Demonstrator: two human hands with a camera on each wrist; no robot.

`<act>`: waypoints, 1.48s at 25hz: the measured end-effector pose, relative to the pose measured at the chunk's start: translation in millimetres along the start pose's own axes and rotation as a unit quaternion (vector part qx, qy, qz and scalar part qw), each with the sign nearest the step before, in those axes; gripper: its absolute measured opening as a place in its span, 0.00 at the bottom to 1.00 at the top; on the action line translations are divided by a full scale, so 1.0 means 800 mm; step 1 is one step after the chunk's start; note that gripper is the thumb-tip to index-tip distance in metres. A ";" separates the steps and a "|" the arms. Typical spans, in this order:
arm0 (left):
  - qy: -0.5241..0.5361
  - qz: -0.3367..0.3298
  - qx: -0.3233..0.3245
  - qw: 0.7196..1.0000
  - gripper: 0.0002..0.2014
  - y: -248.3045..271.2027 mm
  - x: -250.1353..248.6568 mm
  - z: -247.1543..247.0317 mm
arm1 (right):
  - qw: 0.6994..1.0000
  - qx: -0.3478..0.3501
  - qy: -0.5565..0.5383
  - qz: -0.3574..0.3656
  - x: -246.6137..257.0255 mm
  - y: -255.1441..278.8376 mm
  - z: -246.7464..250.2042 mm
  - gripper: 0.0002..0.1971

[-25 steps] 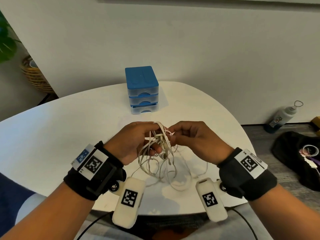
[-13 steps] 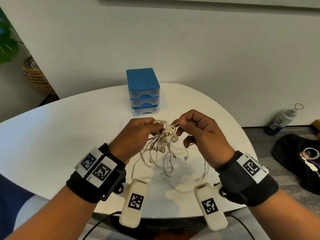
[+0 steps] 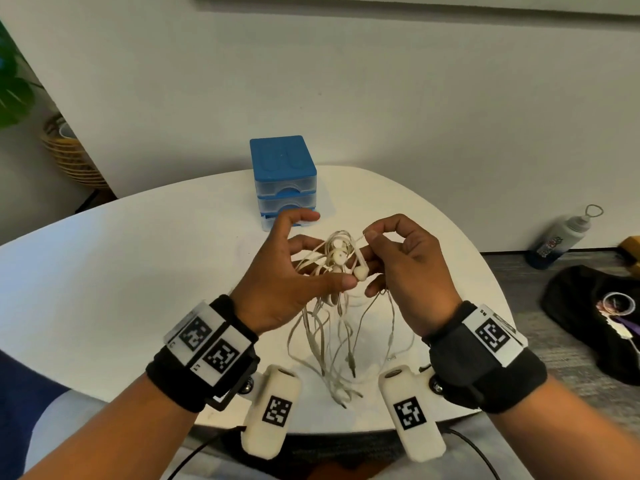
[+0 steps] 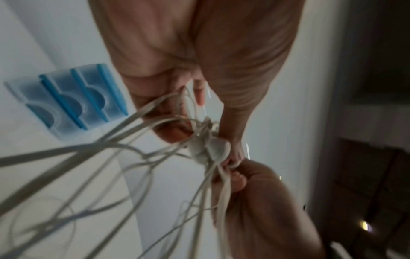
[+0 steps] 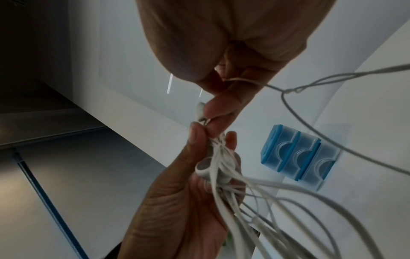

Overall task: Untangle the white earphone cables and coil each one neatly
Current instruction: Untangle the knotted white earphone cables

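1. We hold the earphone cables [image 3: 334, 268] bunched in the air above the white desk [image 3: 138, 271], in front of the blue drawer box [image 3: 282, 178].
2. Our left hand [image 3: 287, 271] has its thumb and fingers curled round the knotted clump, where several earbuds [image 3: 339, 256] sit packed together; its index finger sticks out straight.
3. Our right hand [image 3: 408, 268] pinches one strand at the top of the clump between thumb and forefinger, with another earbud [image 3: 360, 271] just beside its lower fingers.
4. Loose loops and plug ends [image 3: 352, 370] hang down toward the desk.
5. As we judge it, the work is at an early stage: no cable is freed from the rest, and none is coiled.
6. What remains is nearly everything: working each cable out of the knot, then winding each one neatly.
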State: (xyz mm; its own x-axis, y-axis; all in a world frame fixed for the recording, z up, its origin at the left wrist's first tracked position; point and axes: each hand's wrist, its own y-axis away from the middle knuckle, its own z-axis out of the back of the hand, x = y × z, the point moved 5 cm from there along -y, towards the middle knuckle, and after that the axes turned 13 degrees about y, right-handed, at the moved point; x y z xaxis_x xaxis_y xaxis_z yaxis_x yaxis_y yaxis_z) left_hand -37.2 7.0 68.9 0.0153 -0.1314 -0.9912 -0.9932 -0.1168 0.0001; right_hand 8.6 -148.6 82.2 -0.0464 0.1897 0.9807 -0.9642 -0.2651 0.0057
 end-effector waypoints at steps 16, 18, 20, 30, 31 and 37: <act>0.028 0.085 -0.034 0.995 0.03 -0.011 0.017 0.020 | 0.999 0.001 -0.010 0.044 0.008 0.002 0.004 0.05; -0.013 0.079 -0.048 0.996 0.05 -0.010 0.014 0.021 | 0.999 0.005 -0.002 0.052 0.010 0.005 0.001 0.04; -0.064 0.068 -0.043 0.995 0.05 -0.009 0.014 0.021 | 0.998 0.027 0.007 0.063 0.010 0.009 -0.005 0.03; -0.062 0.060 0.061 0.994 0.17 -0.007 0.011 0.017 | 0.995 0.073 -0.024 0.056 0.014 0.012 -0.012 0.04; -0.088 0.048 0.056 0.993 0.17 -0.008 0.012 0.017 | 0.996 0.070 -0.020 0.057 0.014 0.012 -0.011 0.04; -0.045 0.068 0.015 0.997 0.06 -0.015 0.017 0.023 | 0.999 0.012 -0.037 0.029 0.003 0.003 0.001 0.07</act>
State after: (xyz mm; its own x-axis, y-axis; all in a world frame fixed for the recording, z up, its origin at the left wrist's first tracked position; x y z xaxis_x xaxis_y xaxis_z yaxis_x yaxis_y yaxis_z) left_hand -27.3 24.5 52.8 -0.1288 -0.0557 -0.9901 -0.9884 -0.0736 0.1327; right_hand 6.4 -149.8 85.0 -0.0821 0.1021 0.9914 -0.9541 -0.2955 -0.0486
